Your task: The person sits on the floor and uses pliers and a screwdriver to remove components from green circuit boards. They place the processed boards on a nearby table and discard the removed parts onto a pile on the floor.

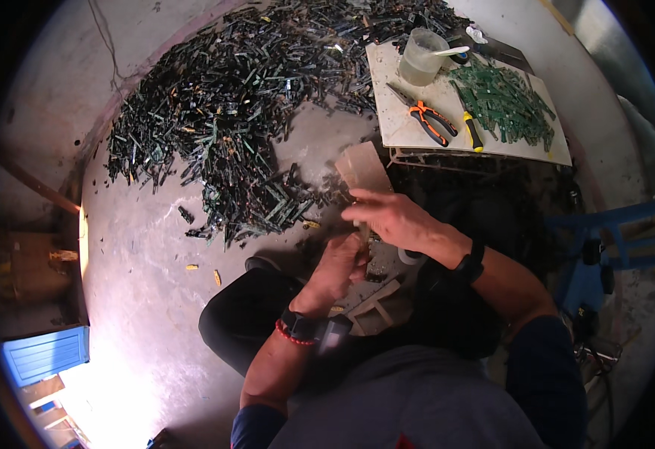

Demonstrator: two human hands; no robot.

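The board (365, 166) lay near the centre of the frame, brown and flat, its lower edge close to the right hand (401, 222), whose fingers pointed left. Just below and to the left of these, the left hand (336, 263) was curled. The 2 hands were so close that their fingers masked the grip — I could not tell whether either was clasping anything. A slip there, with fingers crowded together, might have scraped a fingertip or dropped a small piece.

Dark strips (245, 82) were heaped from left of centre to the top; 2 yellow bits (217, 278) lay below the heap, where a shifting foot could have crushed them.

At upper right, the table (393, 136) bore pliers (426, 120), a screwdriver (473, 135), green strips (507, 103) and a jug (419, 63) with liquid in it. The screwdriver's handle reached the table's lower edge — a knock from the right arm could have sent it down, and a harder jolt might have spilled the jug.
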